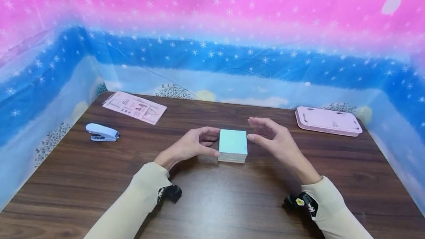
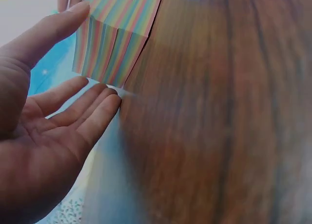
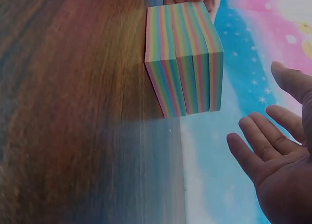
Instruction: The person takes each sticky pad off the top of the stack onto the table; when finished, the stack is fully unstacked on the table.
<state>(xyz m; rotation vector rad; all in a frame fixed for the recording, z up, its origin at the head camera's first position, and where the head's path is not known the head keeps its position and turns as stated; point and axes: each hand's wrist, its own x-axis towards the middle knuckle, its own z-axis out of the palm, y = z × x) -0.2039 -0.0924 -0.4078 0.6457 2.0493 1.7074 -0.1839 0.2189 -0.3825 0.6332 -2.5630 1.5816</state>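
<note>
A stack of square note pads (image 1: 233, 141) sits on the table in front of the person, its top pale mint green. Both wrist views show its sides striped in pink, yellow, green and blue, with seams between several pads (image 3: 187, 63). At its left side is the left hand (image 1: 196, 143), thumb tip right at the near left corner and fingers along the left edge. Those fingers look relaxed and spread from the thumb in the left wrist view. To the right, the right hand (image 1: 277, 139) is held off the stack, fingers loosely extended and nothing in it.
A light blue stapler (image 1: 102, 132) lies at the left of the wooden table (image 1: 212, 202). Behind it is a flat pink printed packet (image 1: 135, 107). Toward the back right lies a pink case (image 1: 328, 121). A patterned cloth (image 1: 212, 58) hangs around the table's back and sides.
</note>
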